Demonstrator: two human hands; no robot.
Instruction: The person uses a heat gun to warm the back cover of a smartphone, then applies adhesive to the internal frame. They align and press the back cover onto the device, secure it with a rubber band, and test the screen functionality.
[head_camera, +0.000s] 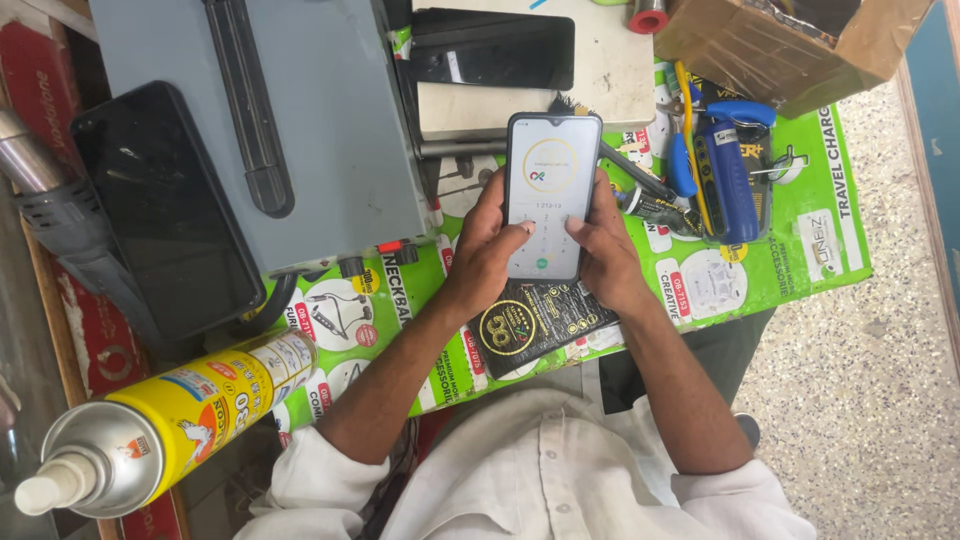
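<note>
Both my hands hold a smartphone (549, 170) upright over the green printed work surface (800, 250). Its screen is lit, showing a circle and a number pad. My left hand (487, 240) grips the phone's left side, thumb resting on the pad. On the right side, my right hand (603, 245) cups it, thumb also on the screen. Beneath my wrists lies a black packet with gold print (535, 322).
A grey box-shaped machine (270, 120) fills the upper left, with a dark phone (165, 205) leaning on it. Another dark phone (492, 48) lies on a white block. A yellow spray can (170, 420) lies bottom left. Blue-handled tools (725, 170) and a cardboard box (790, 40) sit right.
</note>
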